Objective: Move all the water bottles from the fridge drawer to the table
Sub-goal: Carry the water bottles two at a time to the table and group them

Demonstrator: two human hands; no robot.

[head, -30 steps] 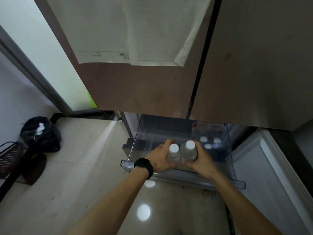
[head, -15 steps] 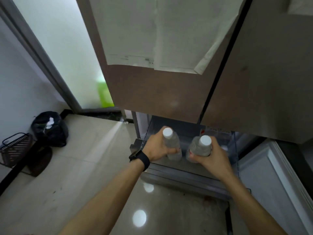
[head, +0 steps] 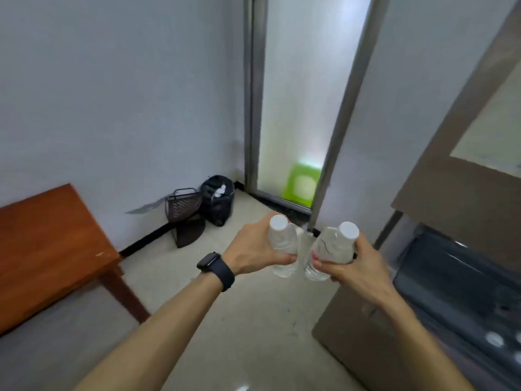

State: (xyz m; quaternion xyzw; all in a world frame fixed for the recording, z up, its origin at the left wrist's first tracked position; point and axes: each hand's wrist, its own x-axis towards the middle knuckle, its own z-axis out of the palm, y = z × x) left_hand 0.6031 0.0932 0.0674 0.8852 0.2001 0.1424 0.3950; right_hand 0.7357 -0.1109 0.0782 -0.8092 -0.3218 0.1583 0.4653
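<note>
Each grip wraps a bottle, left hand (head: 255,246) and right hand (head: 356,265), mid-carry; next, swing left to the counter (head: 48,246) and set them upright.

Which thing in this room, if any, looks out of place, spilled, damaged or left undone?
The fridge drawer at lower right stands pulled open. A grey scuff marks the wall above the skirting, beside the dark mesh basket. No spill shows; both bottles are capped.
</note>
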